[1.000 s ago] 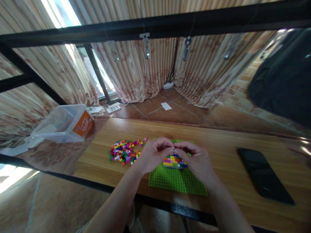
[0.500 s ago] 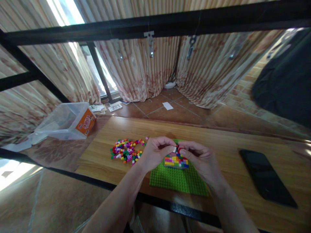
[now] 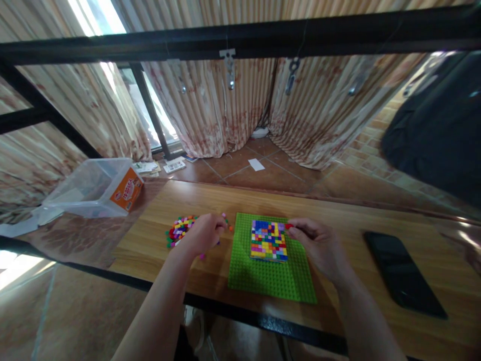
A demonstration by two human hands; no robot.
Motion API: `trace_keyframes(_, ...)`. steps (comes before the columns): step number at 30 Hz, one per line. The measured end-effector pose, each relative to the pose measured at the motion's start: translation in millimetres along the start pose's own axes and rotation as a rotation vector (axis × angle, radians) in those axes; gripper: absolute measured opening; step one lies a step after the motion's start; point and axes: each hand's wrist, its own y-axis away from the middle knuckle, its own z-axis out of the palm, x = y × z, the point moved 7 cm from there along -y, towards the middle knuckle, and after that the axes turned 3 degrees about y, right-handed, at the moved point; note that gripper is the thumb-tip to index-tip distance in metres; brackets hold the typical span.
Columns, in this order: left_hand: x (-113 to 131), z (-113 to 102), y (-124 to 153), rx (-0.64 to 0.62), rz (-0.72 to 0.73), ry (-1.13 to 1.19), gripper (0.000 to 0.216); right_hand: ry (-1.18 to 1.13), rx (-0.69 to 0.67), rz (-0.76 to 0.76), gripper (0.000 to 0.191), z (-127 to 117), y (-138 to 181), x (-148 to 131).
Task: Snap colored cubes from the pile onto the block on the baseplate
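A green studded baseplate (image 3: 272, 278) lies on the wooden table (image 3: 338, 210), with a square block of many-coloured small bricks (image 3: 268, 240) built near its far edge. My right hand (image 3: 319, 245) rests at the block's right side, fingers pinched on a small red brick (image 3: 288, 226) at its top right corner. My left hand (image 3: 203, 233) is over the pile of loose coloured bricks (image 3: 180, 230) left of the plate, fingers curled down into it; what they hold is hidden.
A black phone (image 3: 402, 273) lies on the table at the right. A clear plastic tub with an orange label (image 3: 93, 188) sits off the table's left end. A black metal frame bar (image 3: 240, 42) crosses overhead; curtains and tiled floor lie behind.
Both hands were pinched together above the brick block. Now they have parted: the left went left to the loose pile, the right stayed by the block's right corner with a red brick.
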Motion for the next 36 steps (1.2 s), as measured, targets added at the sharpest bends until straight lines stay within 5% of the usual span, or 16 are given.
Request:
trace_keyframes(9,-7.1,8.8,3.8,-0.154,-0.055,-0.186,0.023,0.125,-0.069,-0.085,0.019,3.5,0.6,-3.4)
trace_keyframes(29,-3.8,11.6,3.5,-0.152,-0.018,-0.204,0.024,-0.033,-0.083,0.056,0.028,12.6,-2.2,7.8)
trace_keyframes(36,-3.6,10.9,3.7,-0.144,-0.009,-0.198,0.024,-0.016,0.01,0.068,0.032,7.4,-5.1,14.6)
